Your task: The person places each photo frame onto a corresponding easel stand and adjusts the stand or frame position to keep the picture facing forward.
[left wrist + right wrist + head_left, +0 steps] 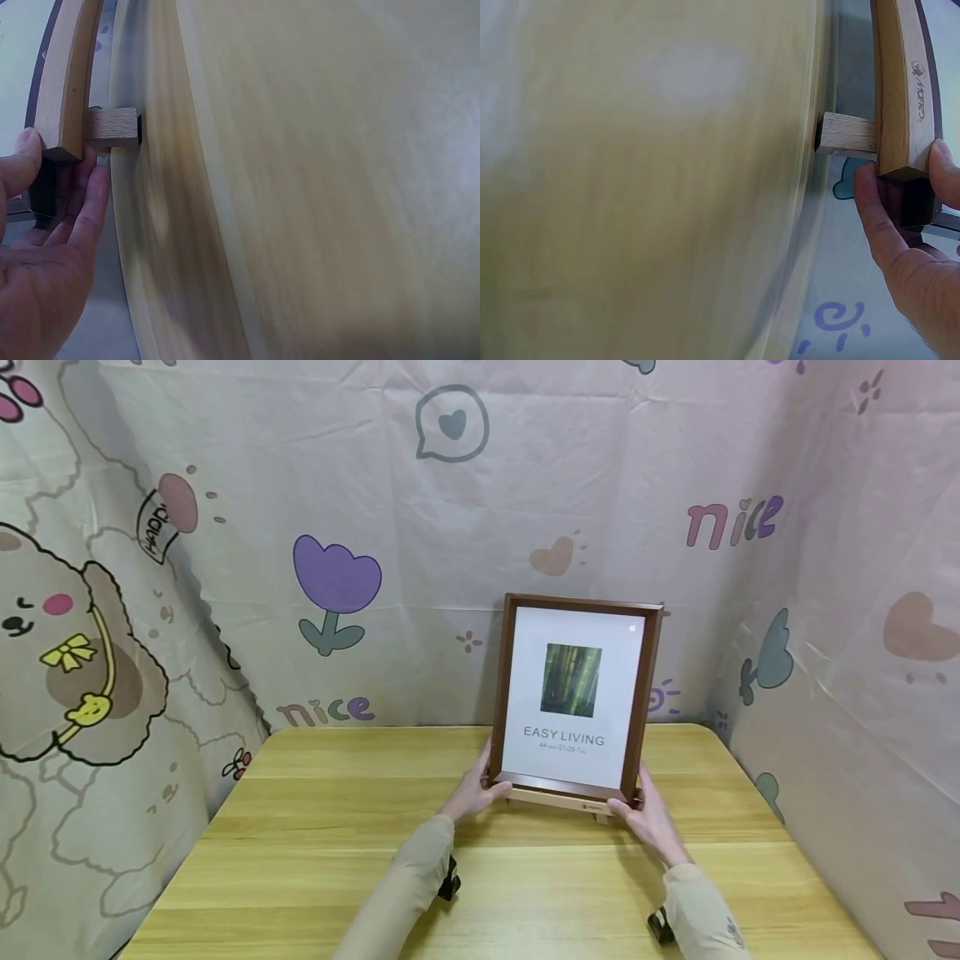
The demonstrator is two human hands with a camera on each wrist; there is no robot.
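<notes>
A brown picture frame (572, 693) stands leaning slightly back on a light wooden easel (557, 801). It holds a white sheet with a bamboo photo and the words EASY LIVING. My left hand (472, 792) grips the frame's lower left corner, thumb in front and fingers behind. At the lower right corner my right hand (649, 817) holds it the same way. Each wrist view shows one end of the easel's ledge, with a short square foot (114, 126) on the left and another foot (847, 135) on the right. The easel's back is hidden behind the frame.
The easel is toward the back of a light wood table (300, 852), right of its middle. A printed cloth (450, 527) hangs close behind the table and along both sides. Black wrist cameras (449, 880) are strapped under both sleeves.
</notes>
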